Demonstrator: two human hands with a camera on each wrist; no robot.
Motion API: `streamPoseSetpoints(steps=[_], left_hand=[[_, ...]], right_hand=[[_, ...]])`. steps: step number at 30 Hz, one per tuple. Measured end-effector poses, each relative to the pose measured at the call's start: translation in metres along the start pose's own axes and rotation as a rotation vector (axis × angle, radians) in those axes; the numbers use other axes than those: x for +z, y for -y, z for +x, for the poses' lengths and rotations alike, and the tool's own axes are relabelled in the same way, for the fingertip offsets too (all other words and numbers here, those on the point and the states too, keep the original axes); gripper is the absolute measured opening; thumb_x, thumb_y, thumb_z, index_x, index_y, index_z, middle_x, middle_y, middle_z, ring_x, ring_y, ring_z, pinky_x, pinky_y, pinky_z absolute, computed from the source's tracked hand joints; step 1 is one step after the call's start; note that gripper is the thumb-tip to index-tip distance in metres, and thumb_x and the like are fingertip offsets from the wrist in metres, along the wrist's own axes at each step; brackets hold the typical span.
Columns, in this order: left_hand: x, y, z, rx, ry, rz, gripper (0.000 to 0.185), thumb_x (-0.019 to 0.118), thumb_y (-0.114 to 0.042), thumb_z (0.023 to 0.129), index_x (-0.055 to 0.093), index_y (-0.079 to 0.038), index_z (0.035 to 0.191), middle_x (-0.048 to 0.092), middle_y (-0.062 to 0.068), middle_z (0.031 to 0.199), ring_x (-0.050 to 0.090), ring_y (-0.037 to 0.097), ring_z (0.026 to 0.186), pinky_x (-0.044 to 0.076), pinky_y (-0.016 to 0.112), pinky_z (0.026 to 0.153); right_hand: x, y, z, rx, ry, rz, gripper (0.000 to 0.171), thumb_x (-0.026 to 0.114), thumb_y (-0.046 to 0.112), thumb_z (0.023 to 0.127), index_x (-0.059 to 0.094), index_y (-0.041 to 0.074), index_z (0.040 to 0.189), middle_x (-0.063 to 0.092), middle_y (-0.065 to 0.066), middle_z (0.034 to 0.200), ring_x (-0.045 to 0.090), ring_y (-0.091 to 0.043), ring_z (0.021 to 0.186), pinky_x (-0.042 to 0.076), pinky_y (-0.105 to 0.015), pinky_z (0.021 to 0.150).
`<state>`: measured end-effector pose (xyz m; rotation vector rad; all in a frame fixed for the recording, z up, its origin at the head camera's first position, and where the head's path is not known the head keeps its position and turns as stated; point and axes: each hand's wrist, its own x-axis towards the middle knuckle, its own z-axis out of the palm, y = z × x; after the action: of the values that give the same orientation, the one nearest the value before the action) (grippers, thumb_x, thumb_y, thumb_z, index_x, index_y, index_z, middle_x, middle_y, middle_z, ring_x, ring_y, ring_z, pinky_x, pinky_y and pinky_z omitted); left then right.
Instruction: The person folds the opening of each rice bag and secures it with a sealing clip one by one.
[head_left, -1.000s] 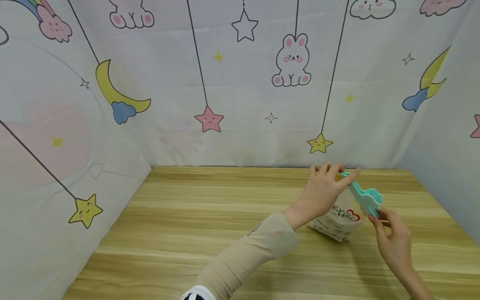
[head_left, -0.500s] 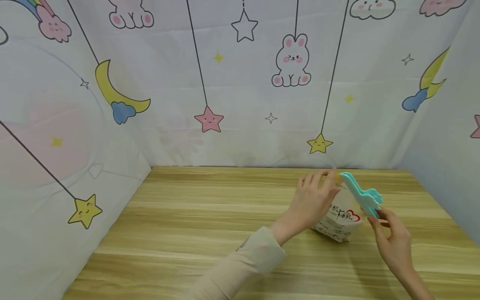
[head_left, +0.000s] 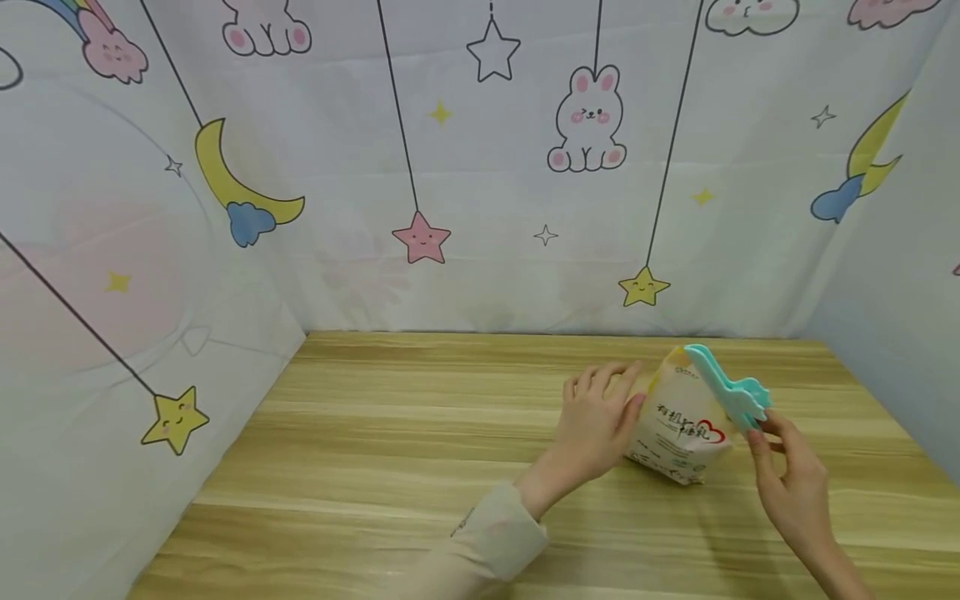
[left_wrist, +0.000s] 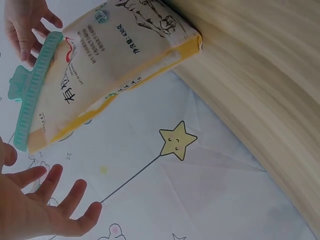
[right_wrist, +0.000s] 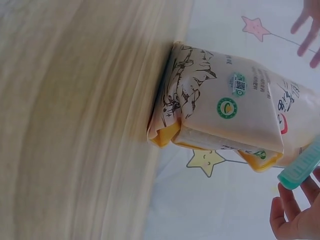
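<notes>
A cream food bag (head_left: pixel 678 437) with yellow edges, Chinese lettering and a red heart stands on the wooden table, slanting toward its top. Across its upper edge sits a turquoise bag clip (head_left: pixel 722 385), its jaws closed over the bag. My right hand (head_left: pixel 797 487) has thumb and fingers at the clip's lower end, loosely curled round it. Left of the bag is my left hand (head_left: pixel 594 425), fingers spread and holding nothing. The left wrist view shows those spread fingers (left_wrist: pixel 46 182) apart from the clip's far end. Drawn animals mark the bag's lower front.
The wooden table (head_left: pixel 375 433) stretches left and in front of the bag. White cloth with printed stars, moons and rabbits hangs behind (head_left: pixel 495 283) and at both sides.
My left hand has let go of the clip's upper end and moved left and down, past the bag's side. My right hand has stayed at the lower end. Bag and clip look unmoved.
</notes>
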<state>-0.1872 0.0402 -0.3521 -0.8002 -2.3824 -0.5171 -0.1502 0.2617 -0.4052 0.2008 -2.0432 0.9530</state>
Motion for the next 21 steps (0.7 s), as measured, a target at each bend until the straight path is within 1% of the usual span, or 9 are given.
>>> streamPoseSetpoints(steps=[5,10,17,21], left_hand=[[0.001,0.006,-0.01,-0.04,-0.02,-0.007,0.035,0.034,-0.03,0.096,0.05,-0.017,0.125,0.052,-0.001,0.118,0.046,0.019,0.11,0.033,0.036,0.088],[-0.001,0.012,-0.02,-0.069,-0.029,-0.058,0.034,0.035,-0.029,0.096,0.053,-0.016,0.122,0.052,0.0,0.118,0.045,0.021,0.111,0.03,0.038,0.088],[-0.002,0.019,-0.034,-0.105,-0.048,-0.081,0.031,0.038,-0.027,0.095,0.057,-0.014,0.116,0.053,0.0,0.116,0.044,0.02,0.11,0.03,0.04,0.088],[-0.004,0.022,-0.041,-0.137,-0.049,-0.092,0.031,0.039,-0.027,0.095,0.058,-0.013,0.115,0.053,0.0,0.116,0.043,0.021,0.11,0.029,0.042,0.088]], right_hand=[[0.0,0.004,0.001,0.003,0.0,-0.001,0.024,0.052,-0.002,0.086,0.054,-0.012,0.108,0.039,0.039,0.105,0.04,0.022,0.087,0.031,0.0,0.073],[-0.002,0.006,0.001,-0.017,-0.004,-0.006,0.025,0.051,-0.002,0.086,0.053,-0.013,0.108,0.04,0.036,0.107,0.04,0.023,0.087,0.031,0.002,0.071],[-0.006,0.008,0.002,0.002,-0.013,0.006,0.027,0.051,-0.002,0.086,0.053,-0.011,0.111,0.041,0.037,0.108,0.041,0.021,0.085,0.031,0.002,0.069],[-0.008,0.007,0.004,-0.022,-0.012,0.036,0.031,0.049,-0.004,0.086,0.051,-0.009,0.117,0.044,0.034,0.112,0.044,0.017,0.093,0.032,0.001,0.073]])
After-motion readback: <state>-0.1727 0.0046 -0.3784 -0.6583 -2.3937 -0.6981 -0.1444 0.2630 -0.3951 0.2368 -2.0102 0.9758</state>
